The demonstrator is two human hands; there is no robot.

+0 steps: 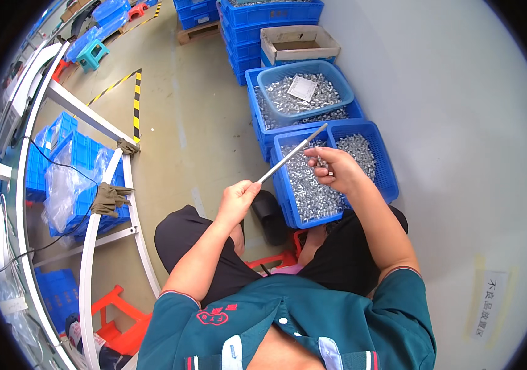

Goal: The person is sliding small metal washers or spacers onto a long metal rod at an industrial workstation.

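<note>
My left hand (237, 202) is closed round the lower end of a thin, light grey rod (293, 153). The rod slants up and to the right, its free end over the blue divided basket (388, 179). My right hand (336, 169) is over that basket, fingers curled round a few small silvery metal pieces, just right of the rod. Their exact kind is too small to make out. Many similar small metal parts (312, 200) fill both compartments of the basket, which stands just beyond my knees.
Behind the basket, a lighter blue tub (348, 98) of metal parts sits on another blue crate (251, 80). An open cardboard box (300, 55) and stacked blue crates (238, 37) stand farther back. A white wall (448, 123) rises at right; a white metal frame (90, 271) stands at left.
</note>
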